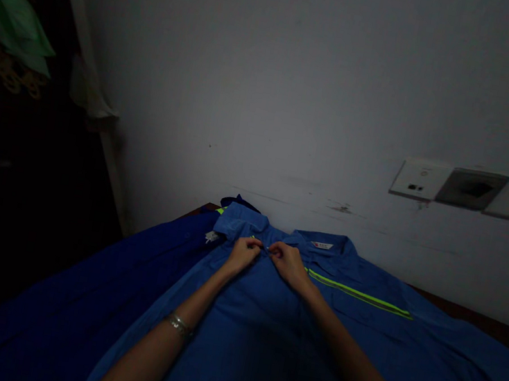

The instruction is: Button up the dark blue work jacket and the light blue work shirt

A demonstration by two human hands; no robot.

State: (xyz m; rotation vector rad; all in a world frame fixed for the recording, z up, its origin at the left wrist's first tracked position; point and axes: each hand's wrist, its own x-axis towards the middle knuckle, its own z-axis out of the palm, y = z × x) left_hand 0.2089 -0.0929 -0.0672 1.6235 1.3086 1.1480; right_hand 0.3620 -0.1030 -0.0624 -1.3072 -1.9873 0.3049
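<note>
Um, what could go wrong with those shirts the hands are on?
Maybe a few little things. The left hand and right hand pinch the light blue shirt, and in such dim light the cloth might slip away. The bracelet on the left arm could perhaps snag the cloth. And the dark blue garment lies right beside it, so a tug might drag that along too.

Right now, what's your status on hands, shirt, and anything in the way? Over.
Left hand and right hand close together, both pinching the blue shirt near its collar. Shirt spread out. Darker blue garment alongside at left, blocking neither hand.
</note>
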